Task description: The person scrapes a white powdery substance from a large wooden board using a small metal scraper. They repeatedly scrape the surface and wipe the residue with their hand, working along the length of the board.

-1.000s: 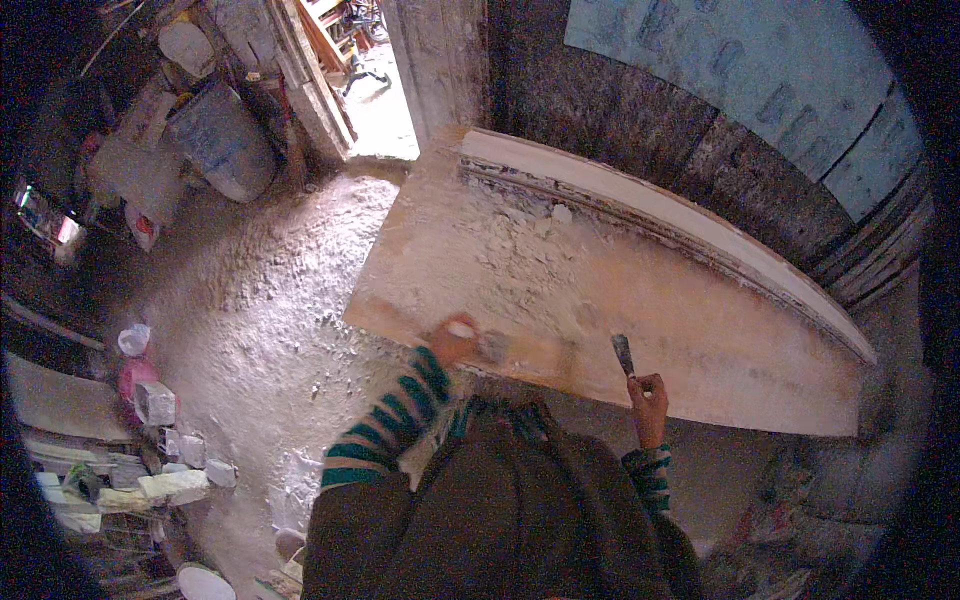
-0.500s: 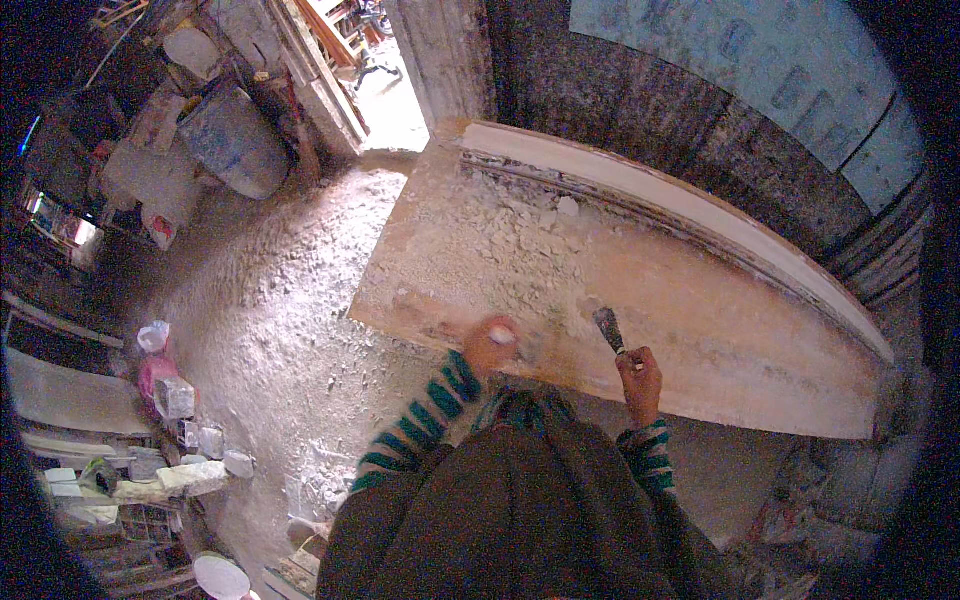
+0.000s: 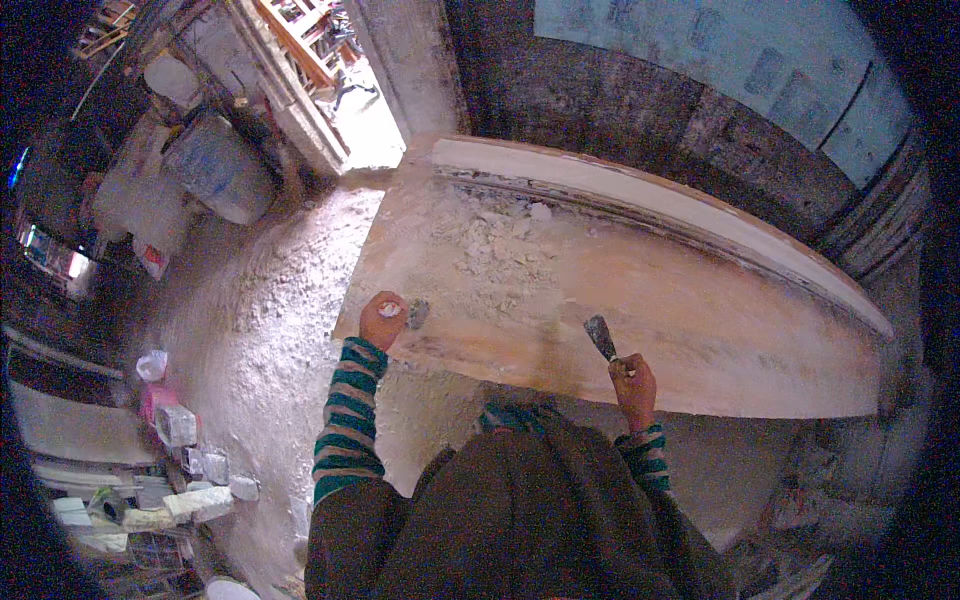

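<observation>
The surface point(image 3: 700, 345) looks to me like wood, matt and worn smooth under a chalky film. Crumbs point(image 3: 505, 250) on it are rough, dry and plaster-like. I make out a scraper blade point(image 3: 598, 334) of dull, dark metal; the left blade point(image 3: 418, 314) is greyer, too small for me to judge its finish. Sleeves point(image 3: 347, 425) are soft striped knit; the coat point(image 3: 520, 500) is plain matt cloth. The floor point(image 3: 270, 300) reads lumpy and powdery, and the drum point(image 3: 220, 170) like smooth, dusty plastic.
</observation>
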Tool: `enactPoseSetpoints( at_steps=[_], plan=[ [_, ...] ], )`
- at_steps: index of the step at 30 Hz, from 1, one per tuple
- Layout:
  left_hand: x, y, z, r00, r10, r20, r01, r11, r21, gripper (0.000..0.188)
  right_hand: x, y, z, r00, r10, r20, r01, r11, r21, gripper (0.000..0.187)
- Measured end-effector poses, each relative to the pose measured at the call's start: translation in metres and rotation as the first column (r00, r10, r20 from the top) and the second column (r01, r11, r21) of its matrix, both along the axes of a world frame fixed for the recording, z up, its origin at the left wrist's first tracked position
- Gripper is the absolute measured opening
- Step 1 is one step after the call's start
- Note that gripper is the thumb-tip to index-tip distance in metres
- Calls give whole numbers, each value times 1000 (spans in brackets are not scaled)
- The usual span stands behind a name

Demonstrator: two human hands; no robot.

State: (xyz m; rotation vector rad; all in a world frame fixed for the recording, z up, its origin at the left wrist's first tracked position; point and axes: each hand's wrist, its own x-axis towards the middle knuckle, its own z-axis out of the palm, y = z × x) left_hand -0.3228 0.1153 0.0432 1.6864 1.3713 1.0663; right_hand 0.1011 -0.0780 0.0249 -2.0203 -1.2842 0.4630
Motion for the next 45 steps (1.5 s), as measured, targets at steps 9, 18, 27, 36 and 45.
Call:
enactPoseSetpoints(
  at_steps=[9,18,27,36,45],
  plan=[
    [241,-67,-31,909,-322,264,351,934,-71,17,26,-11,9,990,-112,-84,112,994,0,18],
    [140,10,-19,972,-29,232,76,978,-196,17,44,-19,3,992,-124,-4,124,992,34,18],
    [28,48,-18,965,261,22,-261,947,188,17,59,-7,-2,996,93,4,-92,989,-115,18],
    [117,-64,-28,937,289,196,-312,945,102,20,36,29,-14,918,396,-11,-378,869,-320,27],
    [126,-116,-59,900,384,207,-413,903,120,18,57,44,9,853,518,61,-468,813,-346,27]
  ],
)
